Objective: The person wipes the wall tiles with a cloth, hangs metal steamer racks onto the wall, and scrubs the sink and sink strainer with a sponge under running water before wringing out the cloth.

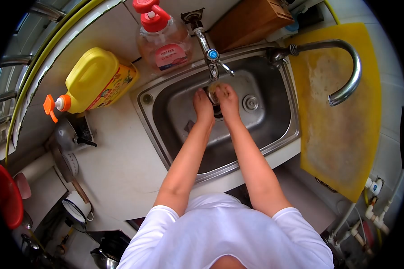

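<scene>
White shirt (220, 233), nearest. Sink (269, 105): right hand (228, 103) grasps a tan object (214, 88) beneath the tap (211, 60); left hand (204, 106) beside it, grip unclear. Object probably light, slippery if wet; best held by opposite edges.

So both my arms are stretched out in front of me, bare from the short white sleeves down, elbows pretty much straight and forearms angling in toward each other. My left hand (228, 103) and my right hand (203, 106) end up side by side with just a small gap between them, wrists close but not touching. Fingers on both point away from me, the left ones kinda curled inward, and I honestly can't make out how tightly the right ones are bent.
</scene>
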A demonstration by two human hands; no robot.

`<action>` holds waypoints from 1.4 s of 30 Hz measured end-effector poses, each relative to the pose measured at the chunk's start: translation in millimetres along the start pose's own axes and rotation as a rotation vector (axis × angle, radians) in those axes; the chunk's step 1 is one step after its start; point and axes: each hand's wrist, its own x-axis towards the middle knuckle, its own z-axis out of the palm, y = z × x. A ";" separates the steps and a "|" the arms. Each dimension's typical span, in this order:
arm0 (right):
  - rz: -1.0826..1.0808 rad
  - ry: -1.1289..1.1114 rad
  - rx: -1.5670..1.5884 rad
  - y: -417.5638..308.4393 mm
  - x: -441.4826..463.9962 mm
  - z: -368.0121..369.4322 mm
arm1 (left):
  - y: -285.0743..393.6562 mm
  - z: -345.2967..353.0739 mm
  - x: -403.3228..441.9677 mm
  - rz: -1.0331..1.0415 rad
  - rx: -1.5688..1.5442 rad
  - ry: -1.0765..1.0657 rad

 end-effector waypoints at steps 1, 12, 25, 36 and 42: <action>0.041 0.101 -0.109 -2.9 6.7 1.1 | 2.2 -0.2 -0.8 0.004 0.018 -0.046; 0.000 -0.051 0.274 17.7 4.6 -25.8 | 6.3 -4.8 25.0 -0.582 -0.637 0.124; -0.009 -0.065 0.260 18.3 18.9 -30.1 | 9.2 3.6 14.7 -0.093 -0.017 0.076; 0.509 -0.240 0.840 24.6 12.2 -16.4 | 10.8 -15.4 -3.8 0.987 0.868 0.007; 0.487 -0.104 0.660 12.4 3.5 -29.6 | 7.2 -18.1 -2.0 0.450 0.461 -0.098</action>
